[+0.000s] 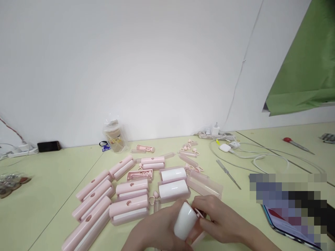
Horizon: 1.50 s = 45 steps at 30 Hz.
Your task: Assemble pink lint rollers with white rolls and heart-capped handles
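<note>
My left hand (159,223) is wrapped round a glossy white cylinder (185,220), which is tilted above the table's front edge. At the cylinder's right end, my right hand (217,216) pinches a small pink piece (199,213); the fingers partly hide it. Part of a pink housing (195,232) shows below, between the hands. Just beyond lie two more white cylinders, a near one (173,189) and a far one (173,174), in translucent pink trays. An empty translucent tray (204,183) lies beside them. A small pink ring piece (152,200) is near my left hand.
Several assembled pink cases (129,205) with cut-out holes lie to the left. Small pink parts (188,144) are scattered at the back. A screwdriver-like tool (228,174), white cables (261,158) and a phone (288,226) are on the right. A bagged cup (115,137) stands by the wall.
</note>
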### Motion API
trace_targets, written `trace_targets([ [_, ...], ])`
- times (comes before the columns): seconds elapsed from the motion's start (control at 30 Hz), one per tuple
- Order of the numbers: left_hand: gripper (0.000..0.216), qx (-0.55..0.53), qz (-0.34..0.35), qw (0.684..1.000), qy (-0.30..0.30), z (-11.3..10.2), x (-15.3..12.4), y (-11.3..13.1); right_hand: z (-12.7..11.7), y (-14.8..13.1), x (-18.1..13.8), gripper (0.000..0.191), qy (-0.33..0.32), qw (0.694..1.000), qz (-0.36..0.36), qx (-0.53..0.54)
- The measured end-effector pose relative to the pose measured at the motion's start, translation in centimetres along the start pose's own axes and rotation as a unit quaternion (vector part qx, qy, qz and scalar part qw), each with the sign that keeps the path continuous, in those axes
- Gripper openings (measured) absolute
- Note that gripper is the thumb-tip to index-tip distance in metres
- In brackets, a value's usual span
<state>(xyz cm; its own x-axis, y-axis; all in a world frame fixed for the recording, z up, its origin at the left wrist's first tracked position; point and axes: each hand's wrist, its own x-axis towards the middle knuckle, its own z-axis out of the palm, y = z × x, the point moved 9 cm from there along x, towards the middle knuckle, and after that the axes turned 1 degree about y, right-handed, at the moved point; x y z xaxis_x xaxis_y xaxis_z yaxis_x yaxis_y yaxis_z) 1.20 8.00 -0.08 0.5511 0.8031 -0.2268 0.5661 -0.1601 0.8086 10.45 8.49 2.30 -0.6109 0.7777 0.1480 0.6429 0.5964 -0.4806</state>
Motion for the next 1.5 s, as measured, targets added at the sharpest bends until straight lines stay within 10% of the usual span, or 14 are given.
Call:
trace_targets([
  [0.6, 0.060, 0.027, 0.029, 0.999, -0.016, 0.9, 0.3, 0.8, 0.3, 2.9, -0.5, 0.020, -0.042, 0.982, 0.121, 0.139],
  [1.17, 0.081, -0.198, 0.079, 0.927, 0.308, -1.7, 0.9, 0.3, 1.0, 2.7, 0.7, 0.022, 0.043, 0.847, 0.098, 0.521],
  [1.5, 0.061, -0.179, 0.133, 0.954, 0.200, 0.8, 1.6, 0.9, -7.1, 8.8, -1.8, 0.037, 0.287, 0.917, 0.206, 0.186],
])
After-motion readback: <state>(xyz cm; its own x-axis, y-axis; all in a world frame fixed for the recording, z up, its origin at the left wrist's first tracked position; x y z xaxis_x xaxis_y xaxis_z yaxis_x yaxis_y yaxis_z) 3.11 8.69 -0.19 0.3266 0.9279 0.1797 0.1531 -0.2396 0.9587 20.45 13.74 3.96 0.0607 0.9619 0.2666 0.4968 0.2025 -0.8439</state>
